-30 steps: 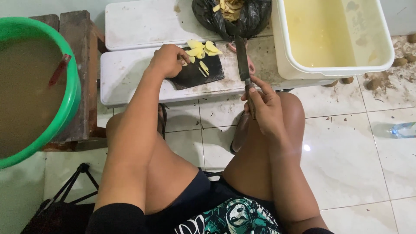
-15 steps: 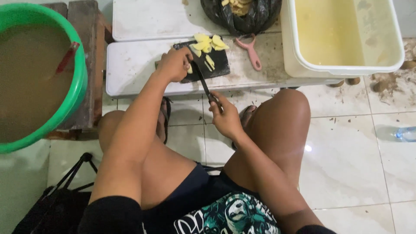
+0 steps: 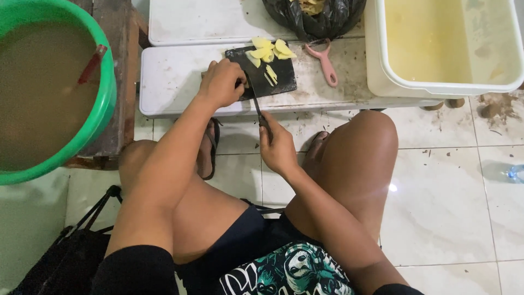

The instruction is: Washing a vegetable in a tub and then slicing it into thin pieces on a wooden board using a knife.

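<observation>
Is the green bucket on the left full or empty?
Nearly full. The green bucket holds murky brown liquid close to its rim, with a red-handled tool standing partly sunk in it.

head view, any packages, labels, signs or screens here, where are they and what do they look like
No labels, signs or screens show.
Black plastic bag: top centre, behind the pink peeler, crumpled, open, yellowish scraps inside.
Clear plastic bottle: right edge on the floor tiles, lying down, only partly in view.
Black bag: bottom left on the floor, with straps, dark fabric.
</observation>
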